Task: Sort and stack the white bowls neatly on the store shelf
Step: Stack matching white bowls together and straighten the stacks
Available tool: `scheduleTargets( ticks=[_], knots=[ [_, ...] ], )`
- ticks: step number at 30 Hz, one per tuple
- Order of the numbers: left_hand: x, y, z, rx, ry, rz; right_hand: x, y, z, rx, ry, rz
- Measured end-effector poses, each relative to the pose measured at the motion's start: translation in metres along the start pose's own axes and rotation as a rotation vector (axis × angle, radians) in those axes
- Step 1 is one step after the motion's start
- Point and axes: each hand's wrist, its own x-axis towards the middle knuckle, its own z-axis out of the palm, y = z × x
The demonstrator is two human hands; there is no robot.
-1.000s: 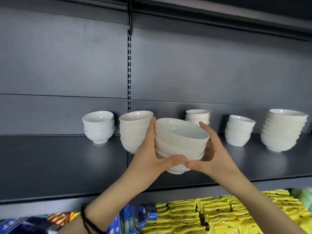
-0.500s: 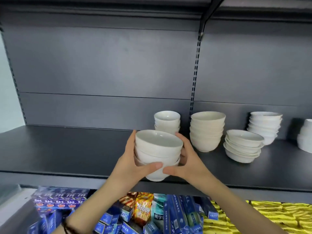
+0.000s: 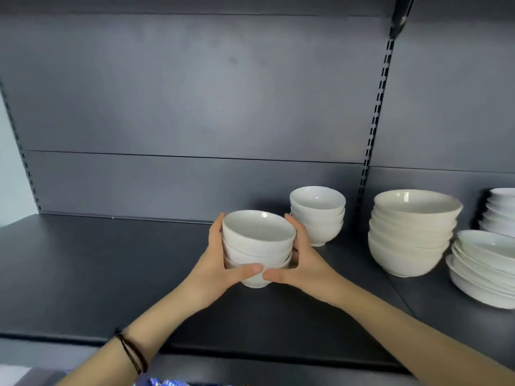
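Now left hand (image 3: pixel 220 263) and right hand (image 3: pixel 302 260) clasp a bowl stack (image 3: pixel 257 238) at the shelf (image 3: pixel 111 274).
Fingers (image 3: pixel 216 232) curl round it, upright between them, foot perhaps touching down.

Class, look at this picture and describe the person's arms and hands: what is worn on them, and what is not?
The left forearm and right forearm are bare, no sleeves in view. The left hand and right hand wear no gloves, and no rings show. Thin dark bands, like looped cords, circle the left forearm; the right carries nothing.
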Motion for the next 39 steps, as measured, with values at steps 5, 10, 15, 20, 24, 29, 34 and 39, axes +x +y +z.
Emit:
scheduleTargets(
  ticks=[5,10,15,20,24,29,34,39],
  knots=[
    [0.058,-0.024,-0.019,0.009,-0.047,-0.003,0.053,0.017,-0.004,0.03,0.021,0.05],
    [0.092,-0.044,-0.035,0.012,-0.036,-0.023,0.088,0.026,-0.001,0.041,0.063,0.067],
    [0.111,-0.053,-0.044,0.066,-0.032,0.01,0.108,0.033,0.002,0.028,0.093,0.06],
    [0.118,-0.053,-0.046,0.171,0.018,0.045,0.115,0.032,0.006,0.045,0.123,0.061],
    [0.114,-0.048,-0.043,0.202,0.056,0.062,0.115,0.031,0.012,0.051,0.182,0.049],
    [0.103,-0.04,-0.042,0.216,0.054,0.09,0.104,0.025,0.018,0.016,0.278,0.042],
    [0.075,-0.026,-0.05,0.263,-0.022,-0.087,0.069,0.008,0.019,-0.162,0.325,0.081],
    [0.019,-0.003,-0.054,0.837,-0.151,0.042,0.012,-0.015,0.023,-0.465,0.29,0.132]
  ],
)
